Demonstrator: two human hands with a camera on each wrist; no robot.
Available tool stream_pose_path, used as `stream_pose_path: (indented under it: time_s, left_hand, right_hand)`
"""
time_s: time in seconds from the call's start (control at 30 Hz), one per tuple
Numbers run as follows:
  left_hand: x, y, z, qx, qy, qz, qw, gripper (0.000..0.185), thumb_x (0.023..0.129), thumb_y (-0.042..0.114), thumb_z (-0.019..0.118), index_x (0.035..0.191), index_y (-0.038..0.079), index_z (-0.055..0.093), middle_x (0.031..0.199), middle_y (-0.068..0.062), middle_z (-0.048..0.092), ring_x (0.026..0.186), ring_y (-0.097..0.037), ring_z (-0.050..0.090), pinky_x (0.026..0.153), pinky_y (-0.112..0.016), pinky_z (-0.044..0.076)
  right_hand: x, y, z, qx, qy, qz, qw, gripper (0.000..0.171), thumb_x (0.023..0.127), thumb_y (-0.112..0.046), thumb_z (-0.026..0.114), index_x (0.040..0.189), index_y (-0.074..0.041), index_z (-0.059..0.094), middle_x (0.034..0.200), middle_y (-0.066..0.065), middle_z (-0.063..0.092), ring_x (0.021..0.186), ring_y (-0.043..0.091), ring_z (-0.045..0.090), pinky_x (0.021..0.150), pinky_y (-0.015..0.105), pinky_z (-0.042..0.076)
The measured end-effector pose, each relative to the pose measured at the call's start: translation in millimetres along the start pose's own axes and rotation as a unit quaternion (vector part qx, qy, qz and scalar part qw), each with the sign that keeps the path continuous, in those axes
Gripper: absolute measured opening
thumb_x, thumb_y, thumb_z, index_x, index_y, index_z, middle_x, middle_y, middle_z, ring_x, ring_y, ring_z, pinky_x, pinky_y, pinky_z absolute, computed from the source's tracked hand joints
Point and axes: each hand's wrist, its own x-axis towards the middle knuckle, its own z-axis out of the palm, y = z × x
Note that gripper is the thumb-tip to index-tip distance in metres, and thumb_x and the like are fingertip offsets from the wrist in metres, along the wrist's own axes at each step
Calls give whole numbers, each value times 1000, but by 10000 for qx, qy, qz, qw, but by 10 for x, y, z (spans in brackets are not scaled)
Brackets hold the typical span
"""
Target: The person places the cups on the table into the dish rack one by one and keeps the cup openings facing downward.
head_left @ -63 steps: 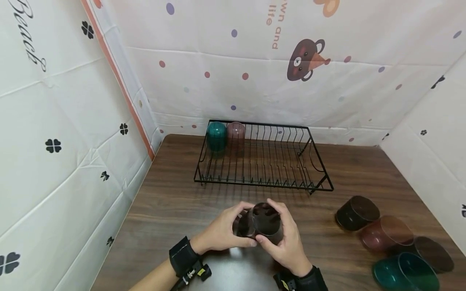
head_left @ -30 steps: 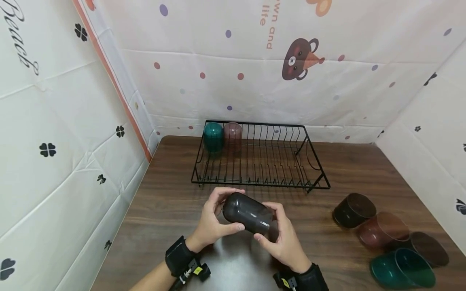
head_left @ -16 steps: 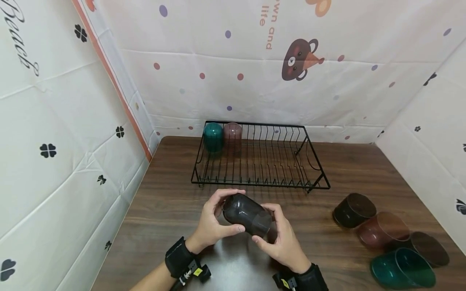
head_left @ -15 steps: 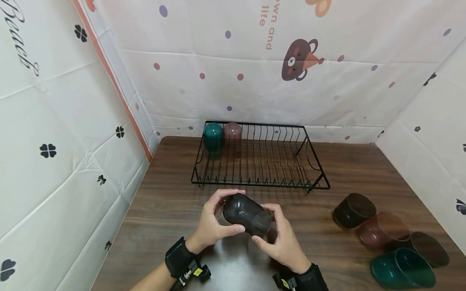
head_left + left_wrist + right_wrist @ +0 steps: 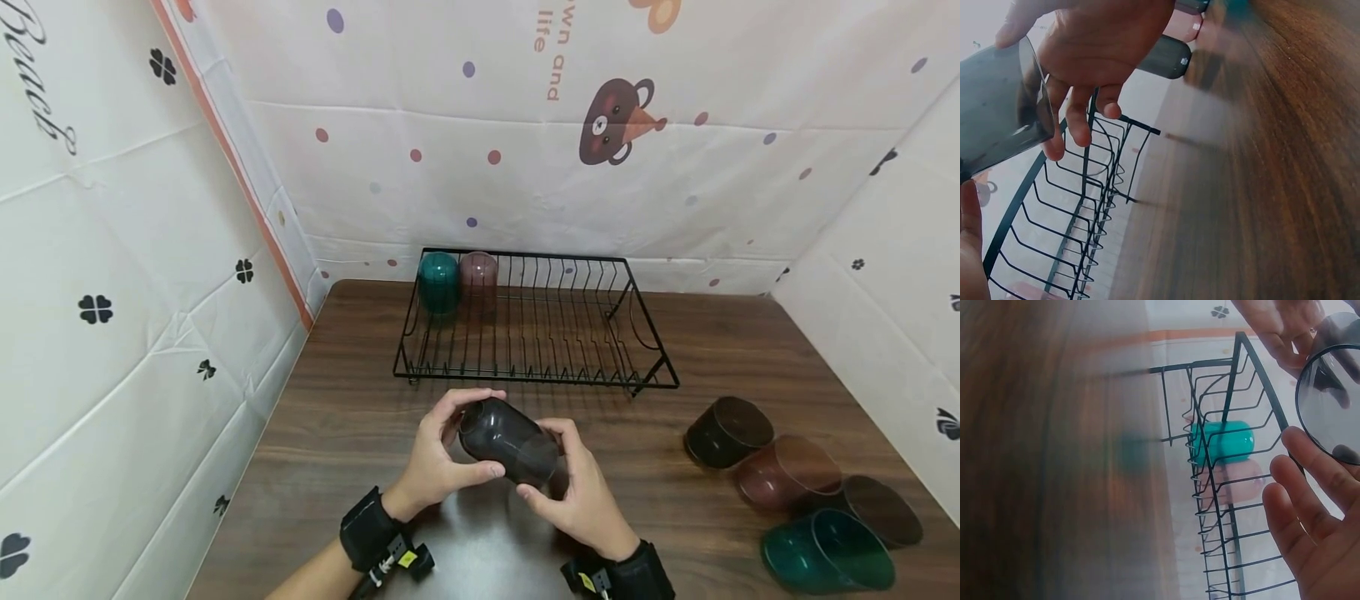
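Note:
Near the front middle of the table, a dark grey tinted drinking glass (image 5: 510, 442) is held tilted on its side in both hands, base toward the upper left and mouth toward the lower right. My left hand (image 5: 435, 467) grips the base end, thumb on the near side and fingers over the far side. The right hand (image 5: 588, 500) holds the rim end between thumb and fingers. In the right wrist view the round glass rim (image 5: 1300, 403) shows beside the right fingertips. Some fingers are hidden behind the glass in the head view.
A black wire dish rack (image 5: 536, 382) stands behind the hands. Upside down at its left end are a teal glass (image 5: 438, 279) and a pink glass (image 5: 478, 279). At right stand a dark glass (image 5: 723, 437), a reddish glass (image 5: 783, 475), another dark glass (image 5: 888, 512) and a teal glass (image 5: 825, 550).
Two seconds ago the glass mouth faced up toward the head camera. Both hands have turned it so its side shows and the base points upper left. Over the last half second it barely moves.

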Motion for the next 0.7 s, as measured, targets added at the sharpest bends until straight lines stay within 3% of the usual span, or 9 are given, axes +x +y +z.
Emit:
stream_pose_path:
  time_s: [0.53, 0.7]
  left_hand:
    - [6, 31, 31, 162, -52, -48, 9998, 81, 78, 13, 90, 145, -1, 46, 142, -26, 55, 129, -25, 58, 102, -31, 53]
    - [9, 48, 49, -1, -98, -340, 9994, 85, 76, 13, 91, 146, 2, 45, 145, -23, 55, 133, -25, 57, 101, -34, 55]
  right_hand:
    - [-1, 14, 9, -123, -270, 139, 9995, 72, 82, -25, 85, 140, -23, 41, 119, -1, 64, 95, 10, 61, 77, 29, 53]
    - [-2, 24, 30, -359, -242, 230, 9988, 72, 83, -34, 86, 140, -28, 42, 122, -9, 61, 103, 8, 61, 82, 30, 55]
